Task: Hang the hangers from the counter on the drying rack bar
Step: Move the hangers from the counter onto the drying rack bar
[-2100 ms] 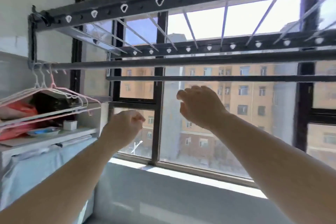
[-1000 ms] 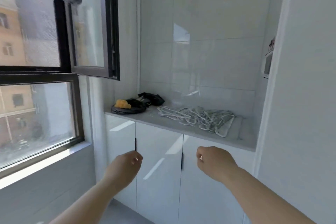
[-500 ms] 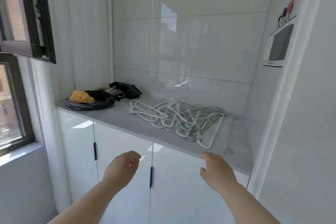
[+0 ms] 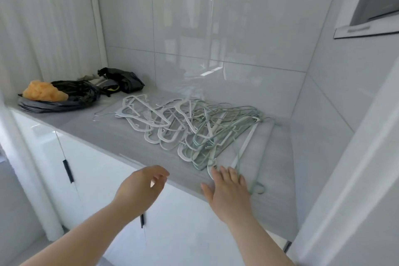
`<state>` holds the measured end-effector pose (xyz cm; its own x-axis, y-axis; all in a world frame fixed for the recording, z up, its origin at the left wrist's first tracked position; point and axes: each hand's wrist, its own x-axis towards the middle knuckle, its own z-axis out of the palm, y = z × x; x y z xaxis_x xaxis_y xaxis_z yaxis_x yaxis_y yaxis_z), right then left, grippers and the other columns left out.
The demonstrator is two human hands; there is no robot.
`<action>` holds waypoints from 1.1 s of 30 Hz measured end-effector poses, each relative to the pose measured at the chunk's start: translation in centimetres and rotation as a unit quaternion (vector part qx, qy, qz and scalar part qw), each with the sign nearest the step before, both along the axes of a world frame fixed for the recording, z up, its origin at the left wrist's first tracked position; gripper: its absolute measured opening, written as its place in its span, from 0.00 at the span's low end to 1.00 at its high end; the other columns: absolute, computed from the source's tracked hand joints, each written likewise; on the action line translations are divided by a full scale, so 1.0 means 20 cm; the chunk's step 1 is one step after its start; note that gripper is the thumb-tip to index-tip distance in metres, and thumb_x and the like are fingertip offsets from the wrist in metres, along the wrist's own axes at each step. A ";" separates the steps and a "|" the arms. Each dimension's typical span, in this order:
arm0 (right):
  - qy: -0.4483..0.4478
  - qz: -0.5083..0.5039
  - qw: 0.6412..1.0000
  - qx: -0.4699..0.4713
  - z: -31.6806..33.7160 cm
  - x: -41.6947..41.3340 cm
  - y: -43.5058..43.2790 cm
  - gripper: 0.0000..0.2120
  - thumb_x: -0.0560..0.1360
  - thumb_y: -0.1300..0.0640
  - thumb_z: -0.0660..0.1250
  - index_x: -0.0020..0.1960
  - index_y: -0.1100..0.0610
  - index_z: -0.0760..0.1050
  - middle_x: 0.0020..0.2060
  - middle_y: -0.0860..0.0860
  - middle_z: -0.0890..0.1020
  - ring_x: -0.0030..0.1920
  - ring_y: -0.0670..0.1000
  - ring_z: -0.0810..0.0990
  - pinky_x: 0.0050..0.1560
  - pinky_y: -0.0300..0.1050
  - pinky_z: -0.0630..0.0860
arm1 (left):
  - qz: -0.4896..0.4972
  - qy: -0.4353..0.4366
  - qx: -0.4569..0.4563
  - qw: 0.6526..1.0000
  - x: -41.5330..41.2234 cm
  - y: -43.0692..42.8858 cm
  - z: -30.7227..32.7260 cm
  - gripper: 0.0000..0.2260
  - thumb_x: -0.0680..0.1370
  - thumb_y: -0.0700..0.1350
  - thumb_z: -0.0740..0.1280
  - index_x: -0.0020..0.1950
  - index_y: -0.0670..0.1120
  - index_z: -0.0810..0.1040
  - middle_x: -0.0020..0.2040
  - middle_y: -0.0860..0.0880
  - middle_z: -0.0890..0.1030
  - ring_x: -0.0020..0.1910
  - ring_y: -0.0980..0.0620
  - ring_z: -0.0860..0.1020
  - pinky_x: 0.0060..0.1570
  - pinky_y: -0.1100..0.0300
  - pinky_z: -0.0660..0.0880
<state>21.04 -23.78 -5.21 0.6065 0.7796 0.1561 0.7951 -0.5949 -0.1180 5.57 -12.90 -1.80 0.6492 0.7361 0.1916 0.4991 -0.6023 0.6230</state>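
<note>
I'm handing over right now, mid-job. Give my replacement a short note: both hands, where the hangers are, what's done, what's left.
Left hand: empty, loosely curled, in front of the counter edge.
Right hand: open, flat over the counter's front edge, fingertips at the nearest hangers; no grip yet.
Hangers: a tangled white and pale green pile lying on the counter, right of the black bags and orange item.
Done: reached the pile.
Left: pick up hangers, carry them to the drying rack bar, which is out of view, and hang them.
</note>
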 end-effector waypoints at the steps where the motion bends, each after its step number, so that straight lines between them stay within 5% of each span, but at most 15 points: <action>1: 0.005 -0.010 1.000 0.011 -0.02 0.00 0.01 0.34 0.66 0.39 0.42 0.58 0.53 0.77 0.56 0.55 0.81 0.58 0.56 0.78 0.56 0.56 0.74 | -0.007 0.013 0.010 1.000 0.07 0.02 0.00 0.08 0.77 0.44 0.60 0.46 0.58 0.74 0.41 0.60 0.76 0.47 0.56 0.75 0.49 0.64 0.68; 4: -0.002 -0.018 0.999 0.033 -0.03 0.01 0.02 0.25 0.66 0.40 0.51 0.44 0.51 0.83 0.41 0.50 0.86 0.43 0.54 0.84 0.39 0.51 0.80 | -0.029 0.080 0.069 0.994 0.26 0.09 0.01 0.12 0.78 0.45 0.58 0.60 0.54 0.73 0.57 0.56 0.76 0.58 0.54 0.74 0.55 0.61 0.70; 13: -0.028 -0.015 0.999 0.038 -0.07 0.03 0.04 0.26 0.67 0.41 0.52 0.46 0.52 0.83 0.42 0.50 0.85 0.45 0.55 0.84 0.42 0.54 0.80 | 0.011 0.088 -0.012 0.996 0.71 0.23 0.08 0.21 0.78 0.52 0.60 0.69 0.47 0.66 0.67 0.47 0.71 0.63 0.46 0.72 0.59 0.53 0.71; 17: -0.033 -0.014 0.997 0.062 -0.08 0.04 0.05 0.26 0.66 0.41 0.52 0.46 0.53 0.83 0.42 0.51 0.85 0.45 0.55 0.84 0.41 0.54 0.80 | 0.042 0.119 -0.054 0.991 0.81 0.26 0.11 0.20 0.77 0.51 0.62 0.67 0.45 0.67 0.61 0.46 0.76 0.54 0.45 0.78 0.46 0.57 0.72; 23: -0.059 -0.022 0.993 0.097 -0.10 0.05 0.05 0.26 0.65 0.41 0.52 0.45 0.52 0.83 0.42 0.51 0.85 0.44 0.55 0.84 0.43 0.52 0.80 | 0.041 0.154 -0.057 0.986 0.86 0.36 0.10 0.07 0.76 0.37 0.58 0.43 0.39 0.75 0.40 0.43 0.77 0.40 0.44 0.76 0.37 0.58 0.70; 27: -0.073 -0.031 0.991 0.109 -0.13 0.06 0.06 0.26 0.64 0.40 0.53 0.46 0.52 0.83 0.42 0.51 0.85 0.44 0.55 0.84 0.49 0.53 0.63 | 0.078 0.134 -0.057 0.986 0.83 0.40 0.11 0.08 0.78 0.39 0.56 0.43 0.41 0.74 0.34 0.46 0.73 0.36 0.46 0.73 0.35 0.59 0.68; 30: -0.089 -0.031 0.987 0.131 -0.14 0.06 0.07 0.26 0.64 0.40 0.53 0.45 0.52 0.83 0.41 0.51 0.85 0.44 0.56 0.84 0.48 0.52 0.63 | 0.103 0.050 -0.081 0.990 0.78 0.42 0.10 0.07 0.79 0.39 0.54 0.47 0.42 0.71 0.41 0.44 0.75 0.42 0.43 0.74 0.41 0.56 0.69; 33: -0.110 -0.025 0.983 0.145 -0.15 0.07 0.07 0.25 0.64 0.41 0.53 0.46 0.53 0.83 0.41 0.52 0.85 0.44 0.56 0.84 0.48 0.53 0.63 | 0.105 -0.118 -0.232 0.960 0.76 0.42 0.11 0.07 0.80 0.38 0.51 0.52 0.41 0.68 0.35 0.45 0.74 0.30 0.46 0.76 0.25 0.63 0.73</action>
<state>22.41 -22.47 -8.18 0.5690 0.6534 0.4992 0.7916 -0.5997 -0.1173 20.74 -4.55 0.31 0.4556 0.8877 -0.0661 0.3919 -0.1334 0.9103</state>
